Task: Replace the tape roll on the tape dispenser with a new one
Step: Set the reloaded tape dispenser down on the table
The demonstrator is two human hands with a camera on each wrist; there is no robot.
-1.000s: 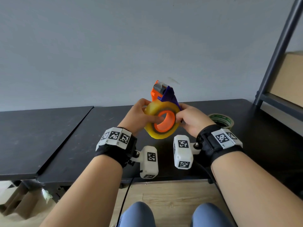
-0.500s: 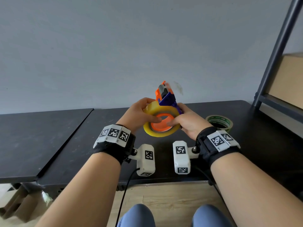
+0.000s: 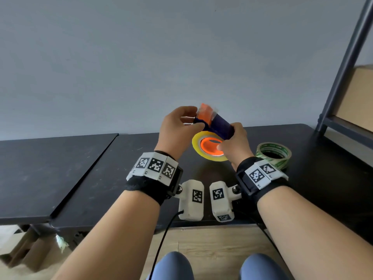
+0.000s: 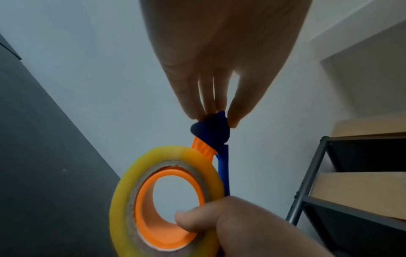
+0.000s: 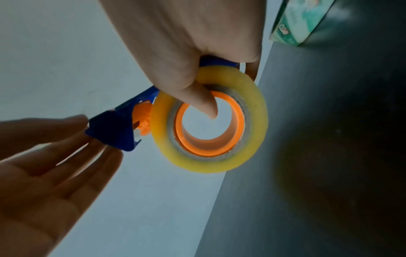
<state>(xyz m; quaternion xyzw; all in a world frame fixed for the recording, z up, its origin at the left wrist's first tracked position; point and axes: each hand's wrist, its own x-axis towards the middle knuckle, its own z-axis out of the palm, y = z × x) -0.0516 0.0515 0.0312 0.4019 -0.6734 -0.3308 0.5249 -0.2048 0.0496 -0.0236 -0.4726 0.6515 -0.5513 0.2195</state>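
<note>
A blue and orange tape dispenser [image 3: 221, 125] is held in the air over the black table [image 3: 101, 174], with a yellowish clear tape roll [image 3: 196, 142] on its orange hub [image 3: 210, 145]. My left hand [image 3: 196, 120] pinches the dispenser's blue front end [image 4: 211, 129] between fingers and thumb. My right hand [image 3: 227, 140] grips the dispenser's body, its thumb [image 5: 205, 104] hooked into the hub and its fingers wrapped over the blue frame behind the roll [image 5: 257, 121]. A second roll, green printed tape [image 3: 273, 154], lies flat on the table right of my right hand.
A dark metal shelf rack [image 3: 343, 63] with cardboard boxes [image 3: 357, 98] stands at the right edge. A second black tabletop [image 3: 40, 174] adjoins on the left. The plain wall is close behind. Cardboard lies on the floor at lower left.
My left hand left the roll's left side and moved up to pinch the dispenser's front end. The dispenser has tipped, so the roll's open face now points more upward.
</note>
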